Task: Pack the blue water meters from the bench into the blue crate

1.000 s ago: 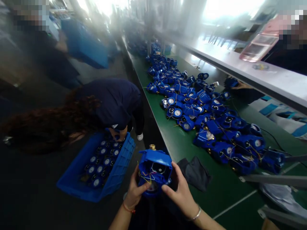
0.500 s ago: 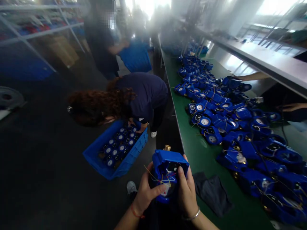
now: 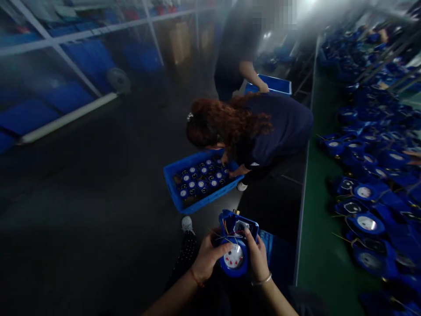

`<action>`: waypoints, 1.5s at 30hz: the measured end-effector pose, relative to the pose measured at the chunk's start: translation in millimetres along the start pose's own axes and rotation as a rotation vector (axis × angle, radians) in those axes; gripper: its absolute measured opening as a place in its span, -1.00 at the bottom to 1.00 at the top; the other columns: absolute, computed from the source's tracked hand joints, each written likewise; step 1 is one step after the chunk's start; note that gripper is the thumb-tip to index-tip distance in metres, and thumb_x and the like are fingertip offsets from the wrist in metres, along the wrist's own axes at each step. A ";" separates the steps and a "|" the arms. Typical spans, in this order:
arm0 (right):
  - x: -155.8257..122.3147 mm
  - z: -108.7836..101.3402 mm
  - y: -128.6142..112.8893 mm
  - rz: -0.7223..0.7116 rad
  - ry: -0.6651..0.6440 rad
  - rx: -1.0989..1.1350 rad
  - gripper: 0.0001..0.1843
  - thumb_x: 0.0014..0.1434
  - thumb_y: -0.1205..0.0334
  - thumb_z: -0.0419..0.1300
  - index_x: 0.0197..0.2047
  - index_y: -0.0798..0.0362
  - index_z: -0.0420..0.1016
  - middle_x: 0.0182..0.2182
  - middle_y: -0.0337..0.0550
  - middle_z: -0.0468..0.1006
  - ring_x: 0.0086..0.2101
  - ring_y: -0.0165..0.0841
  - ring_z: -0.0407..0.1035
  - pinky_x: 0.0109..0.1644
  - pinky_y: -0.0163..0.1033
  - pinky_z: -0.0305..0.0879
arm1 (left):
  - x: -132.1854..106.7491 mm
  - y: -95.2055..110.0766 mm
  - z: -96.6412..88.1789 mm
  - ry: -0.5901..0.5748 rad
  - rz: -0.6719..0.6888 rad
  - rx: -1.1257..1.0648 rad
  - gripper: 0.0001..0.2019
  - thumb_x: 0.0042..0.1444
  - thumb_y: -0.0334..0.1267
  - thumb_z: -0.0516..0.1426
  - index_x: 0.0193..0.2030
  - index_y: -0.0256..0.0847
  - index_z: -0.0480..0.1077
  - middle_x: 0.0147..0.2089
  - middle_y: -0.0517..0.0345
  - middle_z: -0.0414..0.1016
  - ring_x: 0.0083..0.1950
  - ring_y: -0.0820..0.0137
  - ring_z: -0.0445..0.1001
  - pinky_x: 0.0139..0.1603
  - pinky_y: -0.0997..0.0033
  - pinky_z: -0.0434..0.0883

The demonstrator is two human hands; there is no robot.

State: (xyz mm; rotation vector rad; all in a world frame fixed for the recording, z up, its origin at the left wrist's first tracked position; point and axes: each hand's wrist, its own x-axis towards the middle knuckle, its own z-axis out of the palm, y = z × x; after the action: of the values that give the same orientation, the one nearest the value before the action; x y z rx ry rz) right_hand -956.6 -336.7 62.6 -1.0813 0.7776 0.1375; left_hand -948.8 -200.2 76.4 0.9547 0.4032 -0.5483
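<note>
Both my hands hold one blue water meter (image 3: 235, 245) over my lap, at the bottom centre. Its round white dial faces up and its open housing shows thin coloured wires. My left hand (image 3: 207, 259) grips the meter's left side, thumb near the dial. My right hand (image 3: 257, 259), with a bracelet at the wrist, clasps the right side.
A person with curly hair (image 3: 250, 127) bends over a blue crate (image 3: 200, 180) of meters on the dark floor. Another person (image 3: 243, 52) stands behind with a blue crate (image 3: 272, 85). A green bench (image 3: 315, 228) on the right carries several blue meters (image 3: 365, 219). Shelving (image 3: 66, 66) lines the left.
My view has swung left, so the bench now sits at the right edge. The meter has tilted in my hands, and its white dial now faces up.
</note>
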 end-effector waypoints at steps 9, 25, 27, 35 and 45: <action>61.3 126.6 55.5 0.293 -0.263 -0.195 -0.35 -0.29 -0.01 0.45 -0.17 0.16 0.43 -0.23 0.04 0.58 -0.20 -0.08 0.47 -0.05 -0.02 0.36 | 55.8 57.2 -139.7 0.192 -0.060 -0.080 -0.41 -0.37 -0.11 0.40 -0.17 -0.31 0.35 -0.21 -0.06 0.54 -0.22 0.21 0.49 -0.17 0.28 0.39; 300.8 224.5 133.5 -0.361 -0.617 -1.105 -0.17 -0.27 0.16 0.38 0.13 0.08 0.27 0.09 0.07 0.35 0.12 -0.10 0.19 0.24 0.11 0.04 | 228.0 67.5 -311.7 0.350 0.114 0.551 -0.43 -0.35 -0.17 0.34 -0.12 -0.30 0.35 -0.03 -0.14 0.39 0.04 0.05 0.34 0.13 0.02 0.23; 337.2 232.5 140.0 -0.413 -0.814 -1.184 -0.21 -0.25 0.21 0.36 0.12 0.09 0.30 0.10 0.08 0.35 0.12 -0.12 0.20 0.24 0.07 0.05 | 258.2 56.8 -325.7 0.372 0.165 0.680 -0.45 -0.40 -0.22 0.33 -0.16 -0.29 0.38 0.00 -0.15 0.36 0.08 0.04 0.30 0.17 0.00 0.19; 440.3 220.6 231.5 0.010 -0.563 -1.305 -0.76 0.03 0.30 -0.01 -0.26 0.15 0.41 -0.43 -0.09 0.56 -0.38 -0.27 0.47 -0.25 -0.05 0.42 | 261.4 32.4 -361.9 0.529 -0.045 0.518 -0.29 -0.36 -0.05 0.33 -0.03 -0.34 0.31 0.07 -0.23 0.32 0.12 0.00 0.29 0.17 -0.01 0.21; 471.2 341.0 323.0 -0.622 -0.987 -1.699 -0.20 -0.06 0.42 0.14 0.26 0.26 -0.01 0.24 0.18 0.08 0.22 -0.14 -0.07 0.28 -0.01 -0.06 | 204.1 14.3 -368.8 0.735 -0.129 0.152 -0.18 -0.46 -0.02 0.38 0.02 -0.25 0.30 0.13 -0.21 0.32 0.12 -0.06 0.31 0.13 0.01 0.31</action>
State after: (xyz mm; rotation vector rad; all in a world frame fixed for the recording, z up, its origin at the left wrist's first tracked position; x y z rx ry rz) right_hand -589.7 -18.0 -391.7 -2.4398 -0.8640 0.8056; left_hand -809.0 66.5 -218.9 1.2714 1.0982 -0.3295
